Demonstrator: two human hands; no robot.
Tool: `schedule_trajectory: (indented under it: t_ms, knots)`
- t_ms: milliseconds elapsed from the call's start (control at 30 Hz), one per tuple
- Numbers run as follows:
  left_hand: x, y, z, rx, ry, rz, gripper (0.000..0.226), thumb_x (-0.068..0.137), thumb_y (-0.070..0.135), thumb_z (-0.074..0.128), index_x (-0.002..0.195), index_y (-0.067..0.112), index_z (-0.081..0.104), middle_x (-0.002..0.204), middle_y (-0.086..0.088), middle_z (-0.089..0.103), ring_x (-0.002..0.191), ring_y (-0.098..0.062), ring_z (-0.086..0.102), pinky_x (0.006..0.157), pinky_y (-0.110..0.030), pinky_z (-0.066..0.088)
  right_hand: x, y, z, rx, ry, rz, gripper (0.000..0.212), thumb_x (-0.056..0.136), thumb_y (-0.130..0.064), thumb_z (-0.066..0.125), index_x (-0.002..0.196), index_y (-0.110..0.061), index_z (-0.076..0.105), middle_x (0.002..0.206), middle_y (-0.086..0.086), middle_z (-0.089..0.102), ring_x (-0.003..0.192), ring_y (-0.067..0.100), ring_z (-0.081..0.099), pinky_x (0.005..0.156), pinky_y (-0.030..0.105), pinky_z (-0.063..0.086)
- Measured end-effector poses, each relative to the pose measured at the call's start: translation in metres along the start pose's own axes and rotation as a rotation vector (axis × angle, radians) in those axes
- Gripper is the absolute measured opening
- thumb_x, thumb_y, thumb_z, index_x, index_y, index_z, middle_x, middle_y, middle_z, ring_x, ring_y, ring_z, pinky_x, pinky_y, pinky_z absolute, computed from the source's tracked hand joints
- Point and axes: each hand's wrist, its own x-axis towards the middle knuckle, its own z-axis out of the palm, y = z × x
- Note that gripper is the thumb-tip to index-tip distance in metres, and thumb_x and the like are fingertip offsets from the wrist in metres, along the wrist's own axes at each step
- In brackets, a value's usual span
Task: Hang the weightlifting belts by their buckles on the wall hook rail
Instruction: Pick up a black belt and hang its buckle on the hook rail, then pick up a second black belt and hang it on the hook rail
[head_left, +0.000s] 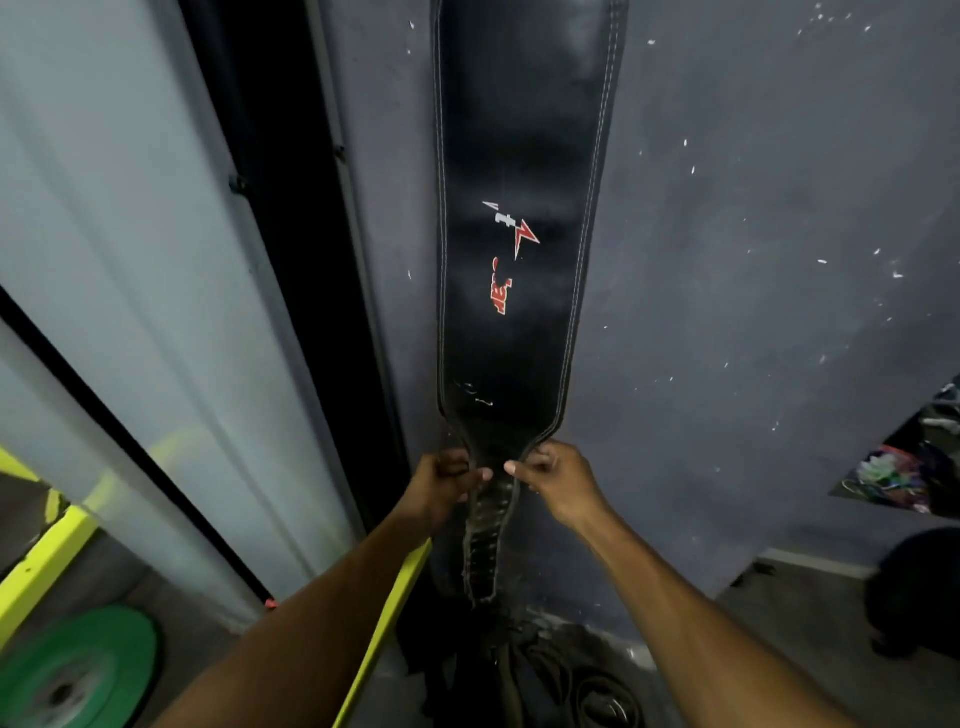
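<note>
Dark wall (727, 234): black leather weightlifting belt (519, 208) hangs flat against it, top end out of frame, hook rail unseen. Looks thick, stiff, fairly heavy; the narrow neck below the wide back panel suits gripping. Left hand (447, 480) and right hand (558, 480) each pinch that neck's edges. Perforated tongue (485, 535) dangles below.

Dark blue wall (753, 234) flecked with white chips; grey floor (789, 623) below; green plate (78, 670) and yellow frame (41, 561) at left.
</note>
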Motion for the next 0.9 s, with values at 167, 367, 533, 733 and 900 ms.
schedule_trajectory:
  t_ms: [167,367,533,733,900]
  knots:
    - [-0.002,-0.007,0.007,0.027,0.009,0.035,0.006,0.087,0.001,0.077,0.088,-0.002,0.072,0.08,-0.008,0.076,0.073,-0.01,0.069,0.071,-0.029,0.056,-0.009,0.01,0.009,0.037,0.059,-0.032,0.026,0.089,-0.013,0.081,0.071,-0.016,0.062,0.066,-0.004,0.063,0.065,0.01,0.056,0.066,0.026,0.046]
    - [-0.025,-0.068,0.005,0.121,0.078,0.032,0.025,0.077,0.019,0.087,0.098,0.012,0.076,0.1,-0.007,0.078,0.09,-0.014,0.07,0.091,-0.036,0.056,-0.041,0.053,0.013,-0.029,-0.056,0.097,0.008,0.09,-0.018,0.08,0.094,-0.02,0.073,0.088,0.0,0.076,0.079,0.015,0.07,0.078,0.024,0.054]
    - [-0.067,-0.093,0.028,0.147,0.122,-0.002,0.025,0.09,-0.009,0.069,0.114,-0.002,0.063,0.106,-0.01,0.071,0.082,0.008,0.068,0.082,-0.013,0.051,-0.071,0.091,-0.001,-0.023,-0.089,0.197,0.011,0.093,-0.018,0.078,0.086,-0.024,0.071,0.09,0.004,0.075,0.068,0.013,0.071,0.059,0.013,0.048]
    - [-0.111,-0.15,0.06,0.153,0.165,-0.152,0.025,0.092,0.004,0.073,0.115,0.004,0.064,0.11,-0.011,0.071,0.1,-0.014,0.064,0.088,-0.015,0.053,-0.117,0.156,-0.016,0.027,-0.069,0.307,0.006,0.093,-0.015,0.077,0.096,-0.012,0.075,0.087,0.005,0.074,0.061,0.012,0.067,0.054,0.01,0.047]
    - [-0.153,-0.201,0.076,0.205,0.162,-0.253,0.024,0.094,0.003,0.069,0.117,-0.003,0.065,0.09,0.0,0.067,0.073,0.011,0.063,0.067,-0.004,0.048,-0.15,0.221,-0.023,0.016,-0.129,0.446,0.016,0.1,-0.011,0.066,0.11,0.0,0.073,0.096,0.012,0.072,0.064,0.01,0.065,0.054,0.013,0.048]
